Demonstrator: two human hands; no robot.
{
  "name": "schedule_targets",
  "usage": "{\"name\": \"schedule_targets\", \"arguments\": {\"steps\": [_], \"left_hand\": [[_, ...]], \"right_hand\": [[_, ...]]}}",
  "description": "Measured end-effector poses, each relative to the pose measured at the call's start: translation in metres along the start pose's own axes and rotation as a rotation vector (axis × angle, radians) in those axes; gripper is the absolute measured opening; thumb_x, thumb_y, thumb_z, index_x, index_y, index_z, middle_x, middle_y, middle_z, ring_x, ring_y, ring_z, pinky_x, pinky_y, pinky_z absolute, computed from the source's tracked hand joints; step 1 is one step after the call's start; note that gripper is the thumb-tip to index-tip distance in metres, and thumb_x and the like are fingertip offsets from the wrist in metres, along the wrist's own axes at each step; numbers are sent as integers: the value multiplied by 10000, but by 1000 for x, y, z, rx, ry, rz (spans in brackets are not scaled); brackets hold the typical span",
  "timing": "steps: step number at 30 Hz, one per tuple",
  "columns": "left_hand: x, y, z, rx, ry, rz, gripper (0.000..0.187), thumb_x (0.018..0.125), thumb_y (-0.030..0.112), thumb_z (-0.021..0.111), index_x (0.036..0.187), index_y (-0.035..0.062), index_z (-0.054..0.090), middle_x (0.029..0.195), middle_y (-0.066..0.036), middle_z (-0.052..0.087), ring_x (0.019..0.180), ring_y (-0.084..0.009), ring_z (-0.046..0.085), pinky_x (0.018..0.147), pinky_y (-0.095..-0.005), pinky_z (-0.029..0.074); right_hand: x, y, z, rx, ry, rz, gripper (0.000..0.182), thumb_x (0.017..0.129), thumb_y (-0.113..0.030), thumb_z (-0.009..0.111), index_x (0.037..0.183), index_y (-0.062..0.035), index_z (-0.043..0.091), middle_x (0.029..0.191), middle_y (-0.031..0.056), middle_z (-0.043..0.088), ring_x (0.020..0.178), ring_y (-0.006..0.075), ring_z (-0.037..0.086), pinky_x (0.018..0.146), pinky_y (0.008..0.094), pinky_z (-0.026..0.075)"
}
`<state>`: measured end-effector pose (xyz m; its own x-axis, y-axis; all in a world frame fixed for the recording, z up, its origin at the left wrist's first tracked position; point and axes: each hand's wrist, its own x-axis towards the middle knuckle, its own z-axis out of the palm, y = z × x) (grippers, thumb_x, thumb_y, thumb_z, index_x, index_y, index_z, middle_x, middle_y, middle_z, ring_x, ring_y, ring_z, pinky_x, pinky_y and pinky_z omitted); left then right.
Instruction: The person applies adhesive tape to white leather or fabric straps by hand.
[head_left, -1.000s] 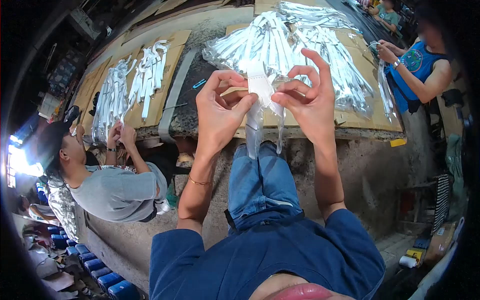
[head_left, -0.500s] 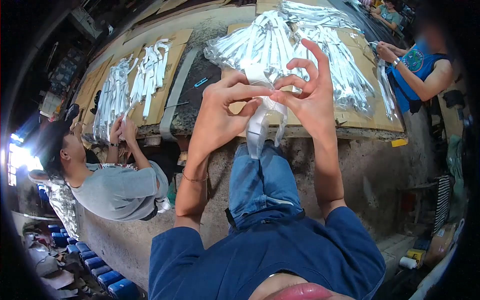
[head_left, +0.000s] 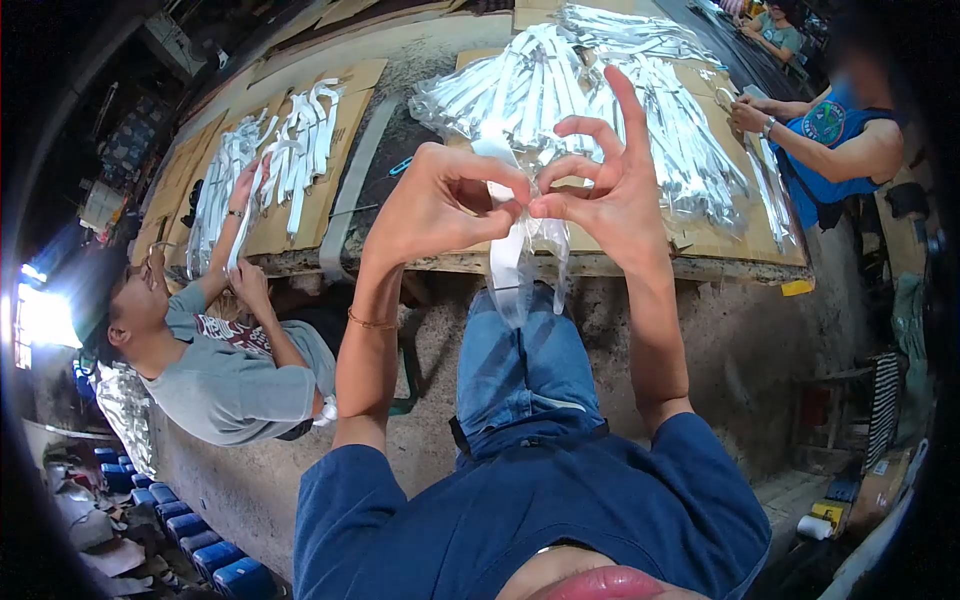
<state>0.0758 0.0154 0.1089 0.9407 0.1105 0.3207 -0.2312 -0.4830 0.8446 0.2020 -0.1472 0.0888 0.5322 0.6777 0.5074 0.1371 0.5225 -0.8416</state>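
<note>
My left hand [head_left: 437, 205] pinches thumb and forefinger at the top of a clear plastic sleeve [head_left: 546, 238] around a white strap [head_left: 510, 268]. Close beside it, my right hand [head_left: 618, 200] pinches the same plastic, its other fingers raised and spread. The strap's loose ends hang below my hands, over my lap. Exactly which layer each fingertip grips is too small to make out. Beyond my hands, a large heap of white straps in shiny plastic [head_left: 530, 90] lies on cardboard.
To the left, a person in a grey shirt [head_left: 230, 375] handles strips from a smaller pile [head_left: 300, 140]. A person in a blue top [head_left: 840, 140] works at the right. Blue thread clippers [head_left: 401, 166] lie on the table. Blue containers [head_left: 240, 575] line the floor at lower left.
My two hands have drawn slightly apart and turned at the plastic, and the left has shifted left. The person at left has reached one arm farther over the pile.
</note>
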Motion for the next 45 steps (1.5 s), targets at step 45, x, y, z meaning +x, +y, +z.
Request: {"name": "schedule_targets", "arguments": {"steps": [45], "left_hand": [[-17, -15, 17, -48, 261, -70, 156, 868, -50, 610, 976, -31, 720, 878, -57, 710, 755, -60, 607, 639, -204, 479]], "right_hand": [[-13, -11, 16, -523, -193, -50, 513, 807, 6, 700, 1268, -73, 492, 776, 62, 660, 630, 131, 495, 622, 268, 425]]}}
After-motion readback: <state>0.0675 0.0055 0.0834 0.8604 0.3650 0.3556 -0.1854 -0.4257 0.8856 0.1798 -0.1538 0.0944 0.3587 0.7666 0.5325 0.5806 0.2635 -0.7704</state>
